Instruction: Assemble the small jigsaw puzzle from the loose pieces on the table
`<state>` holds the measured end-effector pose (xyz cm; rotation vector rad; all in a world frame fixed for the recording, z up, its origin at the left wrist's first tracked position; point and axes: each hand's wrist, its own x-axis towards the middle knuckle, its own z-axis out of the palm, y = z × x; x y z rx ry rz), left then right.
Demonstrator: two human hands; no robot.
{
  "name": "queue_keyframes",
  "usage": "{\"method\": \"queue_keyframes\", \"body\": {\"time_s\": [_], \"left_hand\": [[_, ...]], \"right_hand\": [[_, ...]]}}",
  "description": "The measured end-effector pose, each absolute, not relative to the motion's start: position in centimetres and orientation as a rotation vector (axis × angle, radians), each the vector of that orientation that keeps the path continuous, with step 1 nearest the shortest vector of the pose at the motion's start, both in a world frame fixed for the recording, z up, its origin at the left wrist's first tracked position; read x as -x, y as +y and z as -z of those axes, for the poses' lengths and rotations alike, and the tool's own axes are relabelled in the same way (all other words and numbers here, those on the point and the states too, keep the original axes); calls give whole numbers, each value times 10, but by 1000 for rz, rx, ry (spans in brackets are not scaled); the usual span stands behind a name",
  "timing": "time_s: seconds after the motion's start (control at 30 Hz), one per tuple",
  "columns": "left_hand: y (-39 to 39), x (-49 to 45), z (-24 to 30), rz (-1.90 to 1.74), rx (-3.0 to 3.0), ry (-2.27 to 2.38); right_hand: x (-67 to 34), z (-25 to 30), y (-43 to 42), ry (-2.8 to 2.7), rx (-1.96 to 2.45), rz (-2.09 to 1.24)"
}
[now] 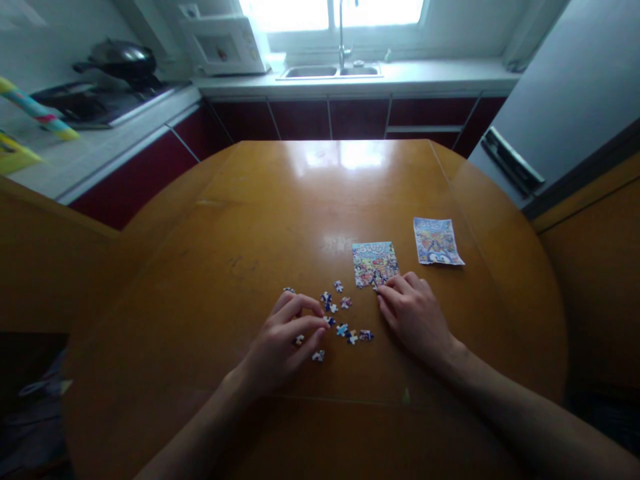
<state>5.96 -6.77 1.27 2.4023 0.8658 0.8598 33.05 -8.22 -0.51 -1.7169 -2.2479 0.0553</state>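
Note:
A partly assembled jigsaw puzzle (373, 261) with a crowded, colourful picture lies on the table, its lower edge uneven. My right hand (413, 313) is at that lower edge, fingers curled and thumb and forefinger closed on a small puzzle piece there, which they mostly cover. To the left, my left hand (285, 333) hovers low over the loose pieces. Its thumb and forefinger pinch a dark blue and white puzzle piece (329, 321). Several loose pieces lie around it, among them a light blue piece (342, 329) and a piece (318, 356) nearer to me.
A creased picture sheet (437, 241) lies right of the puzzle on the brown wooden table (240, 220). Beyond the table are a sink (310, 72), a white microwave (227, 45) and a stove with a dark pan (123, 59). A fridge (565, 87) stands at the right.

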Motion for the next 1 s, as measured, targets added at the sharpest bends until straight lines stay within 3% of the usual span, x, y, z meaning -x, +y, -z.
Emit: {"method": "queue_keyframes", "body": {"time_s": [0.37, 1.0], "left_hand": [[-68, -60, -12, -848, -2410, 882], [-76, -73, 3, -472, -2561, 919]], "right_hand": [[-329, 4, -81, -2323, 1712, -4], [-330, 3, -85, -2311, 1675, -18]]}}
